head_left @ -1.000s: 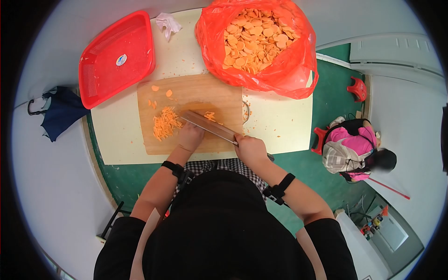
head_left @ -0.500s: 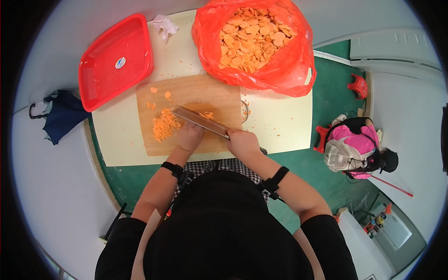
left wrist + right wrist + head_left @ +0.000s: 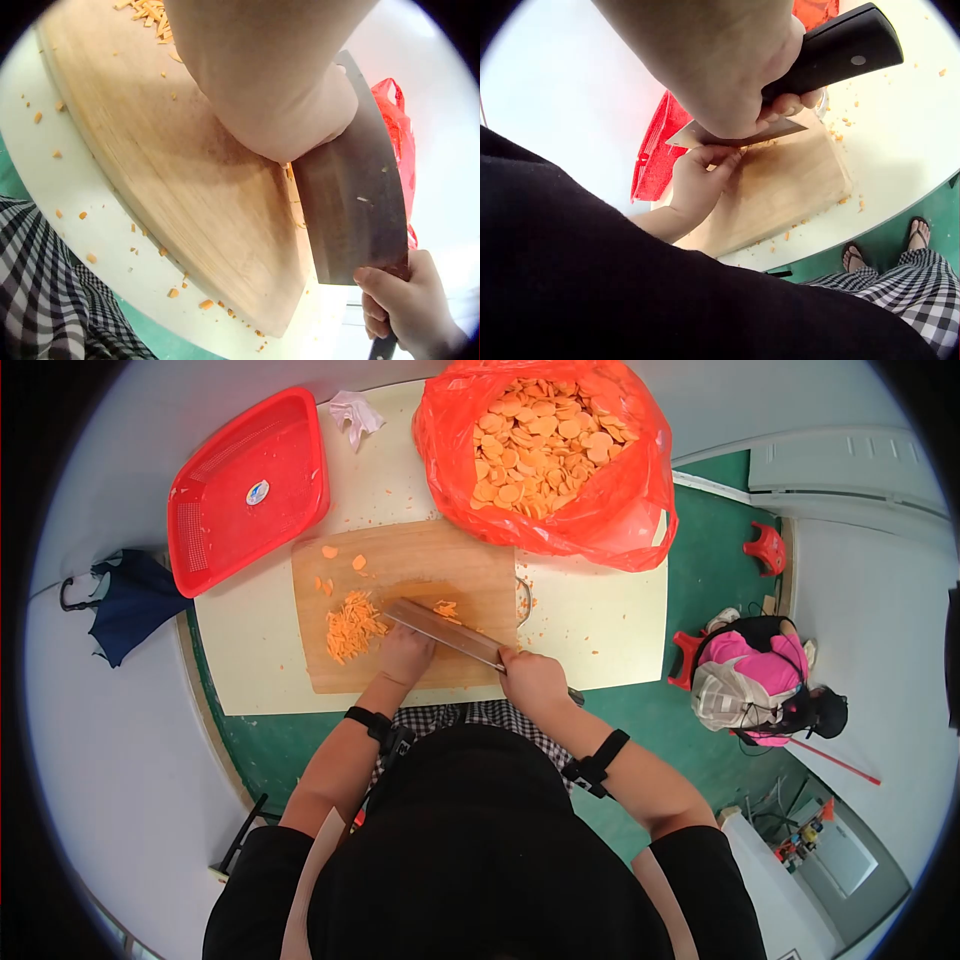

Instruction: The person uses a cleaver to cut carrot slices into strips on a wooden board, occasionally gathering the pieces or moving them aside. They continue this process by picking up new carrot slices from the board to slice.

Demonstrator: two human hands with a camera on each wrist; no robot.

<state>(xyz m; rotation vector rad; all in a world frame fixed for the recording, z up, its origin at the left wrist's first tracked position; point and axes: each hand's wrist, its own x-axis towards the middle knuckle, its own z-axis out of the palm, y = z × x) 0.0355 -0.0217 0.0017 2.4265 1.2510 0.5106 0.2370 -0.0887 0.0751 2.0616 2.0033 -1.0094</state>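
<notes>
My right hand (image 3: 535,682) grips the black handle (image 3: 840,56) of a cleaver (image 3: 445,632), whose broad blade stands slanted across the wooden cutting board (image 3: 470,560). Bent fingers of my left hand (image 3: 407,652) press down on carrot slices (image 3: 289,172) right against the blade's near side; the hand and blade mostly hide these slices. To the left of that hand lies a pile of carrot shreds (image 3: 352,628). A few more shreds (image 3: 446,609) sit beyond the blade, and loose round slices (image 3: 359,562) lie near the board's far left.
A red plastic bag (image 3: 640,510) full of round carrot slices (image 3: 545,445) stands behind the board. At the back left is a red basket (image 3: 285,490), beside a crumpled pink tissue (image 3: 356,417). Another person (image 3: 765,670) sits off to the right, away from the table (image 3: 620,620).
The cleaver and right hand slid toward the far left half a second ago, then drew back to the near right. My left hand has stayed about in place.
</notes>
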